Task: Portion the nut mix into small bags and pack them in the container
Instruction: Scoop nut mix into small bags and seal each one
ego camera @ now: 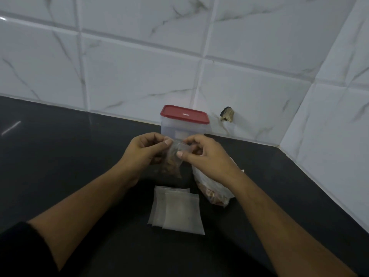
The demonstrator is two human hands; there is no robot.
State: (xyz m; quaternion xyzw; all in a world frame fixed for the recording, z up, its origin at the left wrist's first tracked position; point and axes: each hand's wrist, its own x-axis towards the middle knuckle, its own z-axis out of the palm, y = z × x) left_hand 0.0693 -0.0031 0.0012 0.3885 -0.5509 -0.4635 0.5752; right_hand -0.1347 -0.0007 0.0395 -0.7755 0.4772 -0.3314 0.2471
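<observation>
Pinching mouth of small bag [174, 163] between both hands, left hand [143, 154] and right hand [209, 155], each thumb-and-finger on top edge. Bag hangs upright, nuts low. Container [180, 130] sits 12 o'clock, just behind hands, red lid [184, 114] on. Both hands about equally near imo.

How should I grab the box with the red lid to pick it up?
Hold the container by its two clear side walls, just under the red lid, coming from the front: it stands upright, close to the tiled wall behind.
</observation>
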